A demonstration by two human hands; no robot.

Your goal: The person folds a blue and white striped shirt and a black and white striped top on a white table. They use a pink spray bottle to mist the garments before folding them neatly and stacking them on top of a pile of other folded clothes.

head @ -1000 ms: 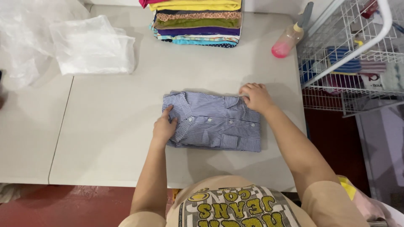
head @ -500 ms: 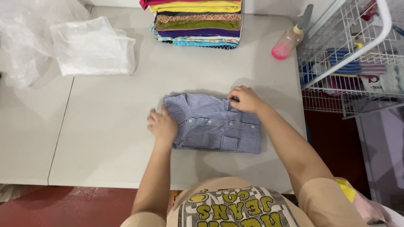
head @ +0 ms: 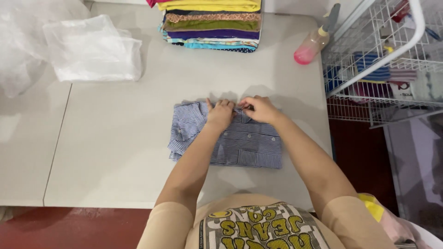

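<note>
A folded blue-and-white striped shirt [head: 240, 145] lies on the grey table [head: 115, 152], close to the front edge. My left hand [head: 220, 114] rests on the shirt's far edge near the collar, fingers curled onto the cloth. My right hand [head: 259, 109] is right beside it, pinching the collar area between thumb and fingers. The two hands almost touch. The collar itself is hidden under them.
A stack of folded colourful clothes [head: 212, 25] sits at the table's far edge. Clear plastic bags [head: 92, 50] lie at the far left. A pink spray bottle [head: 314, 41] stands by a white wire basket rack [head: 383, 60] at the right.
My left hand moved from the shirt's left edge to the collar in the middle. My right hand shifted slightly left along the far edge. Both now meet at the collar.
</note>
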